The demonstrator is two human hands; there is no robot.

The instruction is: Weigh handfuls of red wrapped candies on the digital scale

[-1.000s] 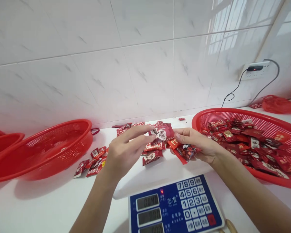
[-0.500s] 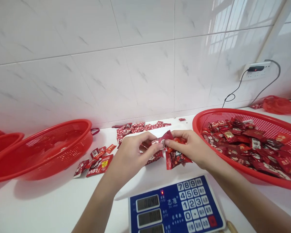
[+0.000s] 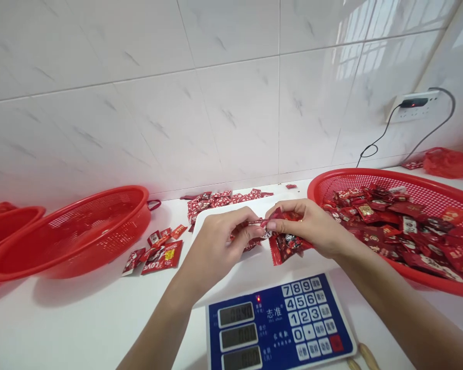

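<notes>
Over the white pan of a digital scale, my left hand and my right hand pinch a small dark red snack packet between them. Its shape is partly hidden by fingers. Under my right fingers hangs a bigger shiny red snack packet, which the same hand also appears to hold. Another red packet shows just below my left fingertips, apparently on the pan. The scale's top display reads about 0.040.
At right stands a red perforated basket full of red packets. Two red baskets stand at left. Loose packets lie beside them, with more packets along the tiled wall. Peanuts lie near the scale's corner.
The fingers of both hands have shifted on the small packet, which now shows less and looks folded or twisted between them. The view has tilted slightly.
</notes>
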